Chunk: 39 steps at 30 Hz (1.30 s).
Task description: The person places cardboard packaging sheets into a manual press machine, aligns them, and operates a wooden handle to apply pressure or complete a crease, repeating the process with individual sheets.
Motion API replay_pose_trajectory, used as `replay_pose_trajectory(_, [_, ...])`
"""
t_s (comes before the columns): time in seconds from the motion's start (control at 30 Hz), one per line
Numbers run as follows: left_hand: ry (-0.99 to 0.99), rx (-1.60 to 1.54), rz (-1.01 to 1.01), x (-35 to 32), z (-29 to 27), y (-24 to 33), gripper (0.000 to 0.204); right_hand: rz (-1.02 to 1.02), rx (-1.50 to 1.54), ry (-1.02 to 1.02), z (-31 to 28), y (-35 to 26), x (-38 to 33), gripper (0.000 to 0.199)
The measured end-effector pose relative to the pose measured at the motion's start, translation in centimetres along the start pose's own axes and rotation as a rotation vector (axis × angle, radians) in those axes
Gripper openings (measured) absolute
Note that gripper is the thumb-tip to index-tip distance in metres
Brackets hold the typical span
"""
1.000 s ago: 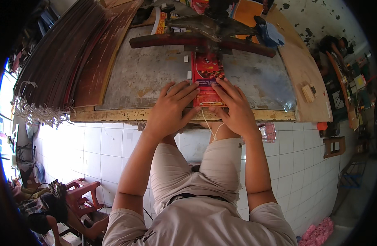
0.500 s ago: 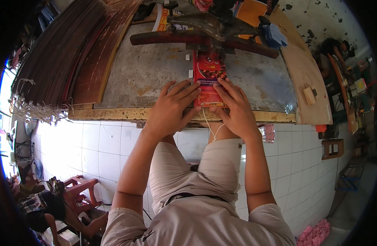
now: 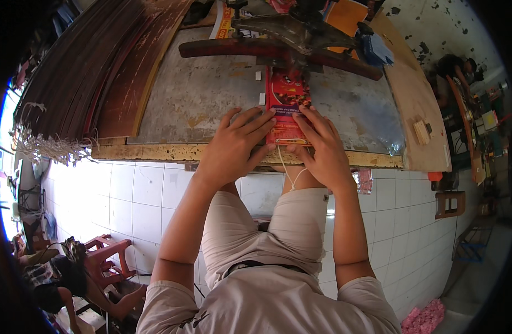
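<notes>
A flat red printed paper piece, which looks like a folded bag, lies on the worn grey tabletop at its near edge. A cream cord runs along its near end and hangs in a loop over the table edge. My left hand rests with fingers stretched out, their tips at the left side of the red piece. On the right side, my right hand lies with fingers extended over its edge. The far end reaches under a dark metal frame with a reddish bar.
Stacked dark boards with frayed string ends fill the left side. Two small white blocks lie beside the red piece. A wooden block sits at right. A red stool and another person are lower left.
The view has shifted slightly, so the table sits a little differently in the picture. Both hands keep their places on the red piece.
</notes>
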State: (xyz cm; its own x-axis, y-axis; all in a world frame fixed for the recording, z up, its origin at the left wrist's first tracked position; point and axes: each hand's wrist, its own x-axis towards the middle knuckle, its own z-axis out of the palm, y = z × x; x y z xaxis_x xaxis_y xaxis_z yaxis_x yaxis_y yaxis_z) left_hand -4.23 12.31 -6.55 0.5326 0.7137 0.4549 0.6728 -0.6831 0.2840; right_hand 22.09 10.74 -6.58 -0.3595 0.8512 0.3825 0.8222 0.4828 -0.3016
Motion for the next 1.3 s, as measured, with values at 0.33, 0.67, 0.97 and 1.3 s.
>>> replay_pose_trajectory(0.33, [-0.003,0.005,0.001,0.1,0.0,0.0,0.051,-0.014,-0.013,0.010,0.0,0.2,-0.1,0.071])
replay_pose_trajectory(0.67, [-0.026,0.055,-0.007,-0.1,-0.3,0.4,0.057,0.000,0.092,0.037,-1.0,1.1,-0.9,0.062])
replay_pose_trajectory(0.97, [0.028,0.068,-0.002,-3.4,2.6,3.6,0.072,0.424,-0.606,0.443,-13.0,25.5,-11.2,0.046])
replay_pose_trajectory(1.3, [0.298,0.204,-0.086,-4.2,9.0,5.4,0.073,0.487,-0.368,0.361,-17.8,31.0,-13.0,0.034])
